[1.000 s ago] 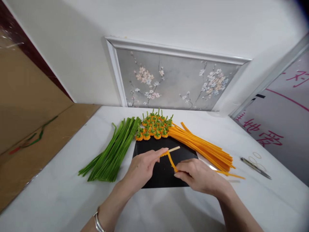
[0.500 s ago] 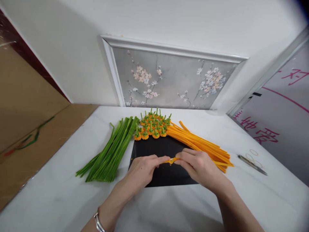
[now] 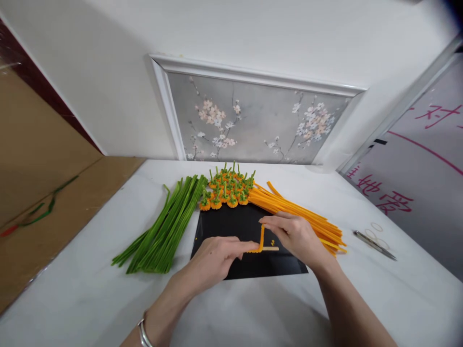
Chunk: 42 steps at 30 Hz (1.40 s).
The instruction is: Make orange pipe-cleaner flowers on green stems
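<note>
Over a black mat (image 3: 220, 221), my left hand (image 3: 219, 253) is closed on a thin pale stick (image 3: 271, 248), whose bare end sticks out to the right. An orange pipe cleaner (image 3: 262, 237) is coiled around the stick by the left fingertips, and its free end rises upward. My right hand (image 3: 298, 236) pinches the top of that free end between thumb and fingers. Small orange bits (image 3: 272, 243) lie on the mat just beyond the stick. The left fingers cover part of the coil.
Several small orange pumpkins (image 3: 231, 190) with green stems stand at the mat's back edge. Green pipe cleaners (image 3: 166, 231) lie in a bundle to the left, orange pipe cleaners (image 3: 304, 212) to the right. Tweezers (image 3: 374, 245) and rubber bands (image 3: 376, 233) lie far right.
My right hand has moved up and slightly right from the stick, pulling the pipe cleaner's free end upright. The stick's bare end now shows. My left hand stays nearly in place.
</note>
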### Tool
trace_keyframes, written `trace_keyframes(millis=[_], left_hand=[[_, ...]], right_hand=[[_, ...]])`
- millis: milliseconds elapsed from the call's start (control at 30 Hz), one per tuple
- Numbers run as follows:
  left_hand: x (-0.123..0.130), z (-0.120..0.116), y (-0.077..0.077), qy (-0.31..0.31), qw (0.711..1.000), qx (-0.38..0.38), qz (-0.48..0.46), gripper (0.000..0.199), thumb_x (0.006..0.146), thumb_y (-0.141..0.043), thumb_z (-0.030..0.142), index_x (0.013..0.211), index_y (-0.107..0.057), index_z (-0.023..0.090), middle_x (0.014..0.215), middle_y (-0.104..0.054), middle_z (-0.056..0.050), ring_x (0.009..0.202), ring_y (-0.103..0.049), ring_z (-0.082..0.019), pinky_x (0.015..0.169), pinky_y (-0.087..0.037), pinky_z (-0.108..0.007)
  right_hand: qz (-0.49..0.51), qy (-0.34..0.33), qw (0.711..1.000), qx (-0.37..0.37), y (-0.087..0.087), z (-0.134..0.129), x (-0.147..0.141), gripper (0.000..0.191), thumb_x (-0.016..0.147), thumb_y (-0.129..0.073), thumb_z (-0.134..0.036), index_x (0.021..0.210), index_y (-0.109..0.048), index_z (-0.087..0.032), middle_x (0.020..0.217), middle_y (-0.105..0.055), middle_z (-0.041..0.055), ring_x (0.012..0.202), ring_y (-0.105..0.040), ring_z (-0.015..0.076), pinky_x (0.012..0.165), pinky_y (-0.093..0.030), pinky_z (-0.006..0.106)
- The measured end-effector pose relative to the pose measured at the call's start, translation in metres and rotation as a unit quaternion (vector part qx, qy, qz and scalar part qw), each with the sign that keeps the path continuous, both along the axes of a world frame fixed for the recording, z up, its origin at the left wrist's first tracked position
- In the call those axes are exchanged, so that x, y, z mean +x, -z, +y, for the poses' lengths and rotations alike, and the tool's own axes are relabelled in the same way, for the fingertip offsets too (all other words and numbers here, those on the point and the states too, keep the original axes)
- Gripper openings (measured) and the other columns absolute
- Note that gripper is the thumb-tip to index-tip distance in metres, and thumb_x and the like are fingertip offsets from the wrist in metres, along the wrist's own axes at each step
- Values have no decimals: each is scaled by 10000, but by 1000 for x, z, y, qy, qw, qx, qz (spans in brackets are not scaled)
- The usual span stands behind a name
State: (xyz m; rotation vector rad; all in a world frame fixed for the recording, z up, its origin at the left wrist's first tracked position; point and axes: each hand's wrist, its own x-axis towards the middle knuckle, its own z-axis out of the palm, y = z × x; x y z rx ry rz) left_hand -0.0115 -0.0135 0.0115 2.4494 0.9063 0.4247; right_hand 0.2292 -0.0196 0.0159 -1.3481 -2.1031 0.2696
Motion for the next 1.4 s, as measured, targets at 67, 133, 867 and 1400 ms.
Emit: trace_keyframes(millis=[67,133,867,1400], left_hand=[[0,0,0,2,1000,-6,-10,614,844,-408,2,1296,-541,396,837,-659,36,728,-599,-104,658,-412,-188],[0,0,-1,1,1000,-10,-24,607,853,-406,4,1297,-540,397,831,-652,39,728,-593,-98,663,-411,-184],[2,4,7,-166,982,-1,-93,507,913,-375,93,1333,-503,348,922,-668,26,835,-631,-117,755,-452,-224],[8,-1,11,-175,984,-31,-2,196,902,-396,138,1005,-539,224,867,-707,-37,813,-687,-204,670,-465,-265]], right_hand=[[-14,-2,1000,-14,1,1,0,209,953,-495,-277,1013,-694,-255,872,-694,16,762,-658,153,740,-484,253],[-26,-8,999,-29,1,2,-2,217,962,-468,-257,992,-683,-239,844,-675,17,741,-643,150,709,-468,249],[-3,2,992,-128,0,-14,-23,274,945,-421,-312,1078,-646,-229,731,-662,9,634,-605,165,601,-390,256],[307,10,914,-266,13,0,-31,377,911,-424,-543,816,-517,-191,605,-368,-59,525,-322,95,484,-281,219]])
